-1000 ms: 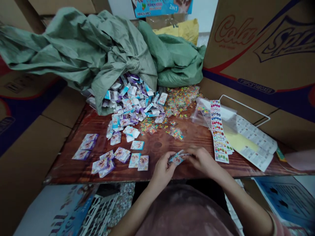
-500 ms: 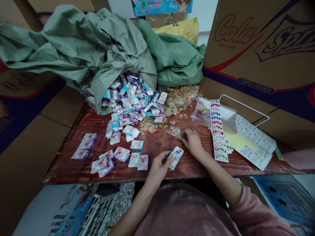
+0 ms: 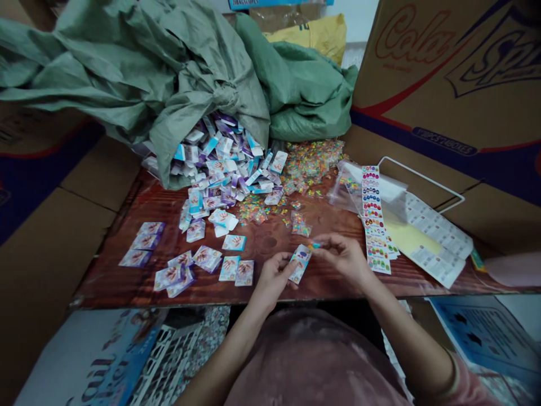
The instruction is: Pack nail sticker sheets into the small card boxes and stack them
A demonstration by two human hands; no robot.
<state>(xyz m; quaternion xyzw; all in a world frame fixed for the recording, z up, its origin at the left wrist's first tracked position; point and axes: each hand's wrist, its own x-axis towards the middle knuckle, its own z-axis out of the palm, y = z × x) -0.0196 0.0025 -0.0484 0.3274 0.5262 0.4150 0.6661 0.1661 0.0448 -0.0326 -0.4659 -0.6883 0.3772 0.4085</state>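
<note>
The left hand [image 3: 273,276] pinches a small box [image 3: 300,263] above the worktop [image 3: 270,242] edge. The right hand [image 3: 344,258] fingers pinch a tiny packet [image 3: 315,245] at its mouth; keep the box steady, feed slowly.

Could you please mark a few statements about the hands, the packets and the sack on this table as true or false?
1. The left hand holds a small packet. True.
2. The right hand rests flat on the sticker strip. False: it is beside the strip, pinching a tiny colourful piece at the packet's top.
3. Small packets spill from the green sack onto the wooden table. True.
4. The loose colourful bits lie at the table's near edge. False: they lie at the far side, by the sack.
</note>
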